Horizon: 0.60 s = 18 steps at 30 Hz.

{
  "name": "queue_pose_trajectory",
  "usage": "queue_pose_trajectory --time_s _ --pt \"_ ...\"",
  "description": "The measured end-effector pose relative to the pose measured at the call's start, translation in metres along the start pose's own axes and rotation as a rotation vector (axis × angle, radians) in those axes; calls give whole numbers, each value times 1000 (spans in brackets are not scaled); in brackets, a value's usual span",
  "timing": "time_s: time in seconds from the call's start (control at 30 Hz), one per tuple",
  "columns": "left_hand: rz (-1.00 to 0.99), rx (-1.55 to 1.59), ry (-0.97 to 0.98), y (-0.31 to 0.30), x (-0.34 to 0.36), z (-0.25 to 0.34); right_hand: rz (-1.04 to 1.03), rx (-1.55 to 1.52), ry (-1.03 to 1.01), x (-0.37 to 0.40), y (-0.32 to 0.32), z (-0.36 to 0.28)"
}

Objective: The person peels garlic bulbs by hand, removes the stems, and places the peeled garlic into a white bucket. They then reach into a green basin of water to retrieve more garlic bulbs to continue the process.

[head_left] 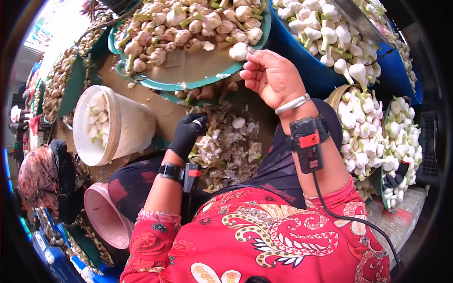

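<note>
My right hand (pixel 274 78) is bare, with a silver bangle at the wrist. Its thumb and forefinger pinch the edge of a white garlic bulb (pixel 239 51), just over the near rim of a large green-rimmed tub (pixel 188 86). Unpeeled garlic bulbs (pixel 198 21) with stem stubs fill the far part of that tub. My left hand (pixel 186 134), in a black glove, is curled closed above a heap of papery garlic skins (pixel 231 148) between my knees. A small pale thing shows at its fingers; what they hold, if anything, cannot be made out.
To the left stands a tilted white bucket (pixel 134 125) with pale cloves inside, and below it a pink bucket (pixel 96 212). Cleaned garlic (pixel 361 127) fills containers on the right. A blue tub (pixel 302 66) stands at upper right. A cable (pixel 349 217) runs from my right forearm.
</note>
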<state>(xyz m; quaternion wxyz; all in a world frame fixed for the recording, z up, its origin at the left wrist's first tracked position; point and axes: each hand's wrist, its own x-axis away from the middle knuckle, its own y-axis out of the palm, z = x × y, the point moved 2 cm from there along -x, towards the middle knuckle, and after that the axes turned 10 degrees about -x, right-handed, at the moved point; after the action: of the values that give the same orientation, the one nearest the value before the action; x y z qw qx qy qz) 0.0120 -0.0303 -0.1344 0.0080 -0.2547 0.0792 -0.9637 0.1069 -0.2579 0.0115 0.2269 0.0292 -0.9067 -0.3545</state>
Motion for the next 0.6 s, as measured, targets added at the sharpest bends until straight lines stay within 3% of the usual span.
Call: queue_pose_trajectory --time_s 0.1,0.13,0.17,0.3,0.37,0.5,0.57,0.6 --pt "-167 -343 -8 31 -43 -37 8 -51 89 -9 -16 -13" --pt "-200 -523 192 39 -69 -78 -4 -70 130 -13 -20 -16" --pt "-209 -793 300 52 -69 -72 13 -59 132 -15 -23 -20" --pt "-211 -787 238 96 -105 -122 64 -134 144 -26 -30 -28" --pt "-228 -774 243 111 -121 -140 -16 -89 122 -35 -33 -31" --pt "-387 -1108 284 129 -147 -150 27 -52 89 -53 -28 -29" --pt "-205 -1291 423 140 -162 -174 12 -14 127 -59 -28 -28" --pt "-211 -1284 431 140 -166 -172 32 3 131 -60 -27 -26"
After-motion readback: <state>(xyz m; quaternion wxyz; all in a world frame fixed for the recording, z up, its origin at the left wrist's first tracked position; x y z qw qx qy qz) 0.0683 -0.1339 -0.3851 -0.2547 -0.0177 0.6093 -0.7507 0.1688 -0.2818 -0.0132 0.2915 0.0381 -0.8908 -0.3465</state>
